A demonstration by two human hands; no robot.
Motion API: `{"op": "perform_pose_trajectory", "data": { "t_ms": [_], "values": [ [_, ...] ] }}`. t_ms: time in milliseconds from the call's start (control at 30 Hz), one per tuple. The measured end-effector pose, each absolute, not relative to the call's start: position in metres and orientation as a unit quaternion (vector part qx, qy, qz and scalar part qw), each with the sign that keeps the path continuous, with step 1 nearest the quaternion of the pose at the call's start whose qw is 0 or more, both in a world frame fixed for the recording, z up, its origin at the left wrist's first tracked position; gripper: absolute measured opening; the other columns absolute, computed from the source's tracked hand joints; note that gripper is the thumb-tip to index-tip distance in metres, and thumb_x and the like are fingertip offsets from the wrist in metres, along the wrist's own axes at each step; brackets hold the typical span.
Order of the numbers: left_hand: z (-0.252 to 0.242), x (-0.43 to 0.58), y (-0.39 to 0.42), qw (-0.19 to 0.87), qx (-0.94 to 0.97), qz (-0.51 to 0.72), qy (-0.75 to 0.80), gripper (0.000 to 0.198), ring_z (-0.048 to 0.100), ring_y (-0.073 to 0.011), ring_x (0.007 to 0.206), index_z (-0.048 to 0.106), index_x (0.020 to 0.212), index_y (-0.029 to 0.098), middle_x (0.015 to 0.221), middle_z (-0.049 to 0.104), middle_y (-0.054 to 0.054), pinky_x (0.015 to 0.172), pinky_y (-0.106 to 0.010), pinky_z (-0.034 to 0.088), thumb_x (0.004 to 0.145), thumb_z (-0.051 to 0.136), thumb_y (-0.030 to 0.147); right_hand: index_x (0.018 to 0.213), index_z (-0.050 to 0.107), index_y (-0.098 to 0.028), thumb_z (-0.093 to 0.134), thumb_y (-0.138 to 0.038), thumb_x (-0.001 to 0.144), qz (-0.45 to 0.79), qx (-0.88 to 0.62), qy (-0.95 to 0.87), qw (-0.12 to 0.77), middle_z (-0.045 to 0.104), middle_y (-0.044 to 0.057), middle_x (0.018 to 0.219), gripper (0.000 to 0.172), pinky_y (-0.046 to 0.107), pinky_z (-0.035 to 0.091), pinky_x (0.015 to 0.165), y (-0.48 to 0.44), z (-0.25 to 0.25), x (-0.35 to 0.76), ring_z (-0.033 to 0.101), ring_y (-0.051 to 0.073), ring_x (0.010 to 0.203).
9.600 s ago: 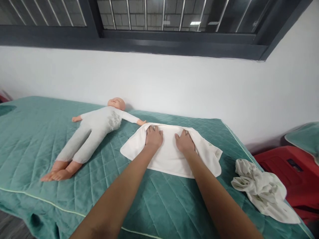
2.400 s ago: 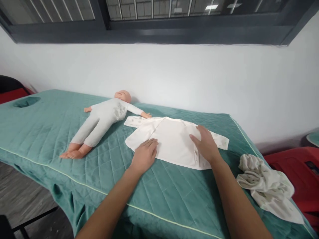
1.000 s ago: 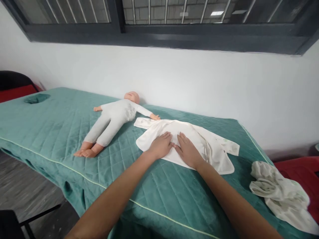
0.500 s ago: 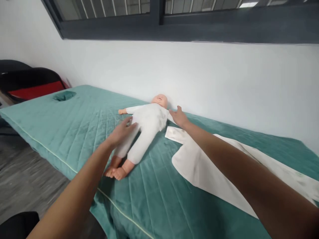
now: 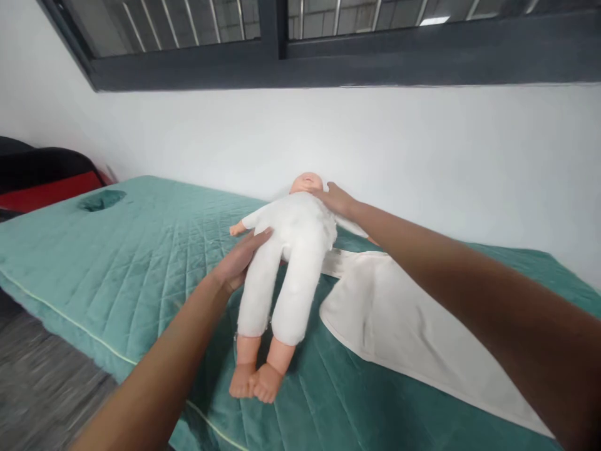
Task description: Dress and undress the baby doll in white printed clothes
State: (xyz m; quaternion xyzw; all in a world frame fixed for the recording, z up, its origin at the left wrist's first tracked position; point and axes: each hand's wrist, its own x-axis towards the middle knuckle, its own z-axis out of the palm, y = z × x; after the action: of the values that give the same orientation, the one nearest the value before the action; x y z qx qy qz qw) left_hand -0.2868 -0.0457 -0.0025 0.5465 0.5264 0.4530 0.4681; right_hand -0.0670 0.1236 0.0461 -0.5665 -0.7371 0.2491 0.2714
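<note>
A baby doll (image 5: 291,250) in a white bodysuit is held off the green quilted bed (image 5: 131,250), legs hanging toward me. My left hand (image 5: 237,260) cups its hip and back from the left side. At the doll's right shoulder and neck, under its head, sits my right hand (image 5: 335,200) with fingers curled around it. A white baby garment (image 5: 413,319) lies spread flat on the bed just right of the doll.
The white wall runs close behind the bed, with a dark window frame (image 5: 328,56) above. A face hole (image 5: 101,200) marks the bed's far left end. A black and red chair (image 5: 51,178) stands at the left. Grey floor lies below left.
Both hands left the spread garment and reached left to the doll. They now grip it, and the doll is lifted and turned so its legs point toward me.
</note>
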Motion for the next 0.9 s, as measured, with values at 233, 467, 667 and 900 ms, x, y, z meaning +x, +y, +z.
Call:
{"op": "perform_pose_trajectory", "data": {
  "t_ms": [233, 467, 667, 900],
  "values": [
    [-0.008, -0.136, -0.081, 0.401, 0.638, 0.462, 0.468, 0.071, 0.067, -0.0313, 0.114, 0.043, 0.15, 0.022, 0.127, 0.069, -0.014, 0.098, -0.05, 0.056, 0.093, 0.042, 0.066, 0.146, 0.043, -0.016, 0.056, -0.078, 0.079, 0.228, -0.642, -0.686, 0.254, 0.05, 0.02, 0.149, 0.093, 0.049, 0.046, 0.105, 0.058, 0.076, 0.102, 0.056, 0.037, 0.128],
    [-0.024, -0.023, -0.111, 0.476, 0.673, 0.388, 0.413, 0.078, 0.067, -0.0299, 0.116, 0.027, 0.157, 0.021, 0.141, 0.06, -0.016, 0.097, -0.042, 0.057, 0.095, 0.035, 0.067, 0.144, 0.044, -0.016, 0.05, -0.073, 0.086, 0.221, -0.693, -0.633, 0.264, 0.055, 0.019, 0.145, 0.081, 0.045, 0.047, 0.102, 0.0, 0.038, 0.219, 0.06, 0.033, 0.124],
    [-0.045, -0.018, -0.109, 0.481, 0.624, 0.384, 0.482, 0.074, 0.064, -0.0269, 0.121, 0.036, 0.152, 0.023, 0.146, 0.057, -0.012, 0.094, -0.038, 0.057, 0.094, 0.038, 0.069, 0.151, 0.038, -0.022, 0.049, -0.078, 0.084, 0.244, -0.688, -0.64, 0.238, 0.054, 0.016, 0.148, 0.088, 0.048, 0.045, 0.104, -0.001, 0.012, 0.226, 0.058, 0.036, 0.127],
    [-0.056, -0.046, -0.087, 0.13, 0.742, 0.354, 0.555, 0.043, 0.06, -0.0267, 0.115, 0.068, 0.111, 0.016, 0.117, 0.069, -0.012, 0.104, -0.042, 0.046, 0.103, 0.031, 0.036, 0.158, 0.025, -0.02, 0.045, -0.08, 0.085, 0.152, -0.696, -0.686, 0.15, 0.066, 0.018, 0.131, 0.097, 0.054, 0.044, 0.102, 0.0, 0.034, 0.235, 0.062, 0.039, 0.118]
  ]
}}
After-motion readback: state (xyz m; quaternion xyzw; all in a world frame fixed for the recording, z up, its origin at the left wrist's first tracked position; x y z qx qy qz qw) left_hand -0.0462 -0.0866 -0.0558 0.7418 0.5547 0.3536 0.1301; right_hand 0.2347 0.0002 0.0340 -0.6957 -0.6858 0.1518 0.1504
